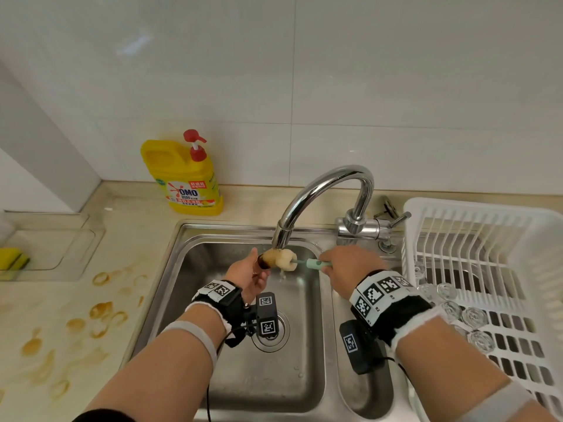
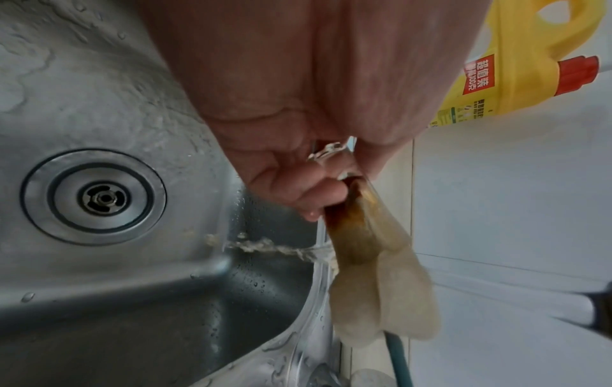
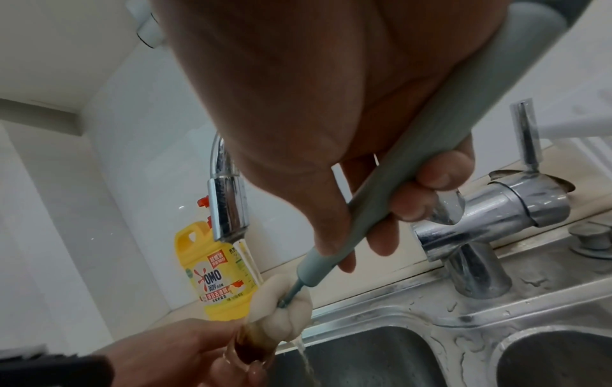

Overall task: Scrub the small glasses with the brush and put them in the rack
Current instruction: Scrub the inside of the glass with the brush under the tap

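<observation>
My left hand (image 1: 249, 274) pinches a small glass (image 1: 264, 261) with brown liquid in it, held sideways under the running tap over the sink. In the left wrist view the glass (image 2: 356, 206) shows brown inside, fingers (image 2: 298, 188) curled round its base. My right hand (image 1: 344, 266) grips the pale green handle (image 1: 315, 264) of a sponge brush; its cream sponge head (image 1: 285, 259) is pushed into the glass mouth. The right wrist view shows the handle (image 3: 430, 162), the sponge (image 3: 281, 309) and the glass (image 3: 251, 345), with brownish water dripping off.
The chrome tap (image 1: 320, 193) arches over the steel sink (image 1: 231, 376); its lever (image 1: 399, 219) sits right. A white rack (image 1: 493, 257) at right holds several clean small glasses (image 1: 473, 316). Yellow detergent bottle (image 1: 182, 175) stands behind; a sponge (image 1: 12, 260) and brown ring stains (image 1: 100, 312) lie left.
</observation>
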Demonstrator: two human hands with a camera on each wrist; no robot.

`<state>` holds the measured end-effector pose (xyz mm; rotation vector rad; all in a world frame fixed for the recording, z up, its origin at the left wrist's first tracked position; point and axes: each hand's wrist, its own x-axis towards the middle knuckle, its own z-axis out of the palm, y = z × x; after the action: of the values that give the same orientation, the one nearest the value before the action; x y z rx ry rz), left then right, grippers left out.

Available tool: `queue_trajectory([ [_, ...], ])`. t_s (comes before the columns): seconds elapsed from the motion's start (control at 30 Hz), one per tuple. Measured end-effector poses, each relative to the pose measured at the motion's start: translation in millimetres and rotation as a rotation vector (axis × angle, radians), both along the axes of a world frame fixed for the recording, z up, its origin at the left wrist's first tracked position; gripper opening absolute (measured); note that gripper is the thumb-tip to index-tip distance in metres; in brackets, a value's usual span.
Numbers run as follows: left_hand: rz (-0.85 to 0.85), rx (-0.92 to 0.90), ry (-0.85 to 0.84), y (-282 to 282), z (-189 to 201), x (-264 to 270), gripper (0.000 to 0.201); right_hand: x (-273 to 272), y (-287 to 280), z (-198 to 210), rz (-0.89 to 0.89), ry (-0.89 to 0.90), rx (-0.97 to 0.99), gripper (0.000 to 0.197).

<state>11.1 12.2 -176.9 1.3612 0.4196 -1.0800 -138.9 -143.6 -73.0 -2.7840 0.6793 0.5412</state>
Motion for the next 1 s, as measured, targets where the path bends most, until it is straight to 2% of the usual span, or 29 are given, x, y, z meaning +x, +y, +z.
queue_trajectory([
  [0.17,-0.111,0.070,-0.052,1,-5,6,0.044,7,3,1,0.068,0.010,-0.053,0.023],
  [0.33,-0.315,0.169,-0.063,2,1,7,0.040,8,-2,-4,0.041,0.049,-0.025,0.020],
  [0.37,-0.294,0.139,-0.056,3,3,6,0.039,7,-4,-6,0.024,0.051,-0.012,0.018],
  [0.47,-0.086,-0.073,0.020,4,2,6,0.036,4,-5,-14,-0.033,0.029,0.044,0.018],
  [0.53,0.036,-0.210,0.099,7,1,5,0.039,5,-4,-19,-0.059,0.037,0.085,0.024],
  [0.6,0.113,-0.273,0.123,9,-1,4,0.041,6,-3,-23,-0.062,0.064,0.110,0.031],
  [0.7,0.111,-0.267,0.079,10,-2,4,0.040,4,-2,-26,-0.043,0.078,0.130,0.033],
  [0.87,0.129,-0.130,0.021,8,5,5,0.038,-7,-4,-20,0.021,-0.009,0.066,0.009],
  [1.0,0.115,-0.095,0.017,9,10,9,0.035,-14,-9,-15,0.033,-0.026,0.096,0.006],
])
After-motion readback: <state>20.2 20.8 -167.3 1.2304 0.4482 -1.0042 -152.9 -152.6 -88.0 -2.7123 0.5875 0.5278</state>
